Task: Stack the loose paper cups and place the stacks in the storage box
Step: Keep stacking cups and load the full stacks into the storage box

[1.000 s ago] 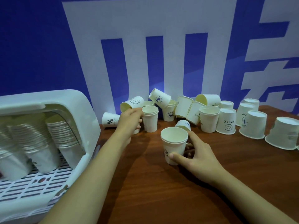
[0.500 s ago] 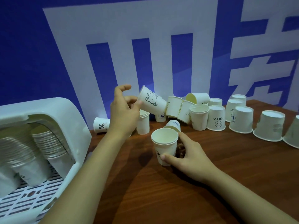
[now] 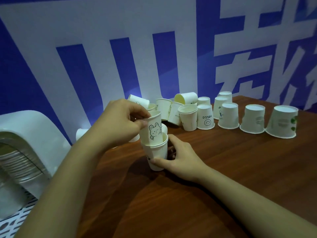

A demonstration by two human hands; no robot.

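Paper cups on brown wooden table, blue-white wall behind; hands gripping cups.

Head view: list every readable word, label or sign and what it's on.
"HELLO", upside down above a smiley face: inverted cup.
Rabbit drawing, no words: cup pinched in the left hand.
Large white characters: blue backdrop, cropped, not readable.
Small print on other cups: too blurred to read.
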